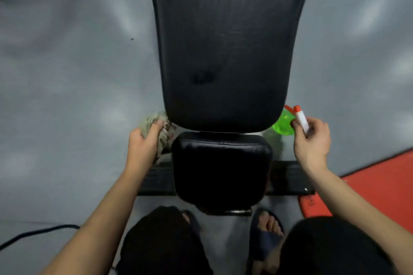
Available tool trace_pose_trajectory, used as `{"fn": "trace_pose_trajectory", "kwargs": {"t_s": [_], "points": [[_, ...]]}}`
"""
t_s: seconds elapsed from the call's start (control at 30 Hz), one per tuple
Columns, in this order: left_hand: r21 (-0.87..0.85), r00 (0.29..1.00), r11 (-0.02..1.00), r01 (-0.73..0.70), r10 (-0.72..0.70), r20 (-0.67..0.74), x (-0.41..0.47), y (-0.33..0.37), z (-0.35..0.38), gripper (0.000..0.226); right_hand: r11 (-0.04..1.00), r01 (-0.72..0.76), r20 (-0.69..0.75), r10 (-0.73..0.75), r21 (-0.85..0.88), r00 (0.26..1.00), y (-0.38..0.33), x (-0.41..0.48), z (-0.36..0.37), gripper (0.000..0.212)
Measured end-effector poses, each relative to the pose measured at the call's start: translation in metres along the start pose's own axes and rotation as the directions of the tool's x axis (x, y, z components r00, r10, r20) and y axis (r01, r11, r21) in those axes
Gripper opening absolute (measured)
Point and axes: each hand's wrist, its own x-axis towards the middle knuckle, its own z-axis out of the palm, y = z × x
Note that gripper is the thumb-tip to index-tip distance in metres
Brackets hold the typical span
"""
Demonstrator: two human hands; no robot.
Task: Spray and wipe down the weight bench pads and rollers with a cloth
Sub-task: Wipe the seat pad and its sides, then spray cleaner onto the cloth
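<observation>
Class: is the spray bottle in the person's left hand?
No: the right hand grips the spray bottle, while the left hand holds the cloth.

back pad (225,40) beyond seat pad (222,169) | cloth (156,128) left (bunched) | spray bottle (288,121) right

Grey floor (67,73), red mat (380,185), black cable (33,233).

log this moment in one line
left hand: grips cloth | right hand: holds spray bottle | cloth: beside back pad edge
</observation>
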Motion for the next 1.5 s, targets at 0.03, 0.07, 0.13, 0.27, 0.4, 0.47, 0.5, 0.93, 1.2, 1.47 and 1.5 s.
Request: {"fn": "trace_pose_trajectory", "kwargs": {"t_s": [0.03, 0.07, 0.13, 0.27, 0.4, 0.47, 0.5, 0.93, 1.2, 1.47, 1.5], "points": [[0.043, 0.999, 0.999, 0.023, -0.024, 0.021, -0.012, 0.017, -0.011, 0.018, 0.999, -0.001, 0.020, 0.002, -0.033, 1.000, -0.011, -0.010, -0.024, 0.015], [0.082, 0.999, 0.996, 0.034, -0.036, 0.024, -0.023, 0.035, -0.022, 0.014, 0.998, -0.009, 0.033, 0.011, -0.068, 0.999, -0.025, -0.021, -0.048, 0.014], [0.060, 0.997, 0.996, 0.072, -0.072, 0.000, -0.050, 0.086, -0.038, 0.012, 0.992, 0.001, 0.090, 0.010, -0.124, 0.996, -0.064, -0.044, -0.095, 0.012], [-0.043, 0.989, 0.989, 0.141, -0.139, 0.056, -0.097, 0.198, -0.067, 0.017, 0.991, -0.031, 0.138, 0.049, -0.128, 0.989, -0.166, -0.100, -0.160, 0.009], [-0.159, 0.984, 0.977, 0.143, -0.124, 0.125, -0.143, 0.310, -0.113, 0.022, 0.997, -0.067, 0.169, 0.073, -0.037, 0.983, -0.285, -0.148, -0.213, 0.012], [-0.220, 0.981, 0.963, 0.152, -0.121, 0.149, -0.164, 0.366, -0.151, 0.018, 1.000, -0.004, 0.206, 0.004, 0.000, 0.978, -0.357, -0.181, -0.239, 0.012], [-0.237, 0.980, 0.957, 0.165, -0.132, 0.147, -0.174, 0.385, -0.169, 0.018, 0.998, 0.049, 0.231, -0.054, 0.027, 0.971, -0.390, -0.196, -0.247, 0.012], [-0.557, 0.912, 0.727, 0.401, -0.375, 0.166, -0.164, 0.532, -0.371, 0.037, 0.832, 0.293, 0.288, -0.459, 0.471, 0.841, -0.739, -0.305, -0.274, 0.006], [-0.406, 0.823, 0.753, 0.517, -0.306, 0.479, -0.071, 0.604, -0.398, 0.043, 0.760, 0.436, 0.114, -0.548, 0.483, 0.829, -0.853, -0.274, -0.239, 0.017], [-0.085, 0.758, 0.931, 0.355, -0.233, 0.610, 0.099, 0.763, -0.378, 0.035, 0.767, 0.332, 0.204, -0.509, 0.549, 0.836, -1.002, -0.120, -0.190, 0.021], [-0.087, 0.771, 0.943, 0.322, -0.207, 0.603, 0.117, 0.783, -0.377, 0.034, 0.754, 0.300, 0.177, -0.479, 0.584, 0.860, -1.019, -0.106, -0.185, 0.018]]}}
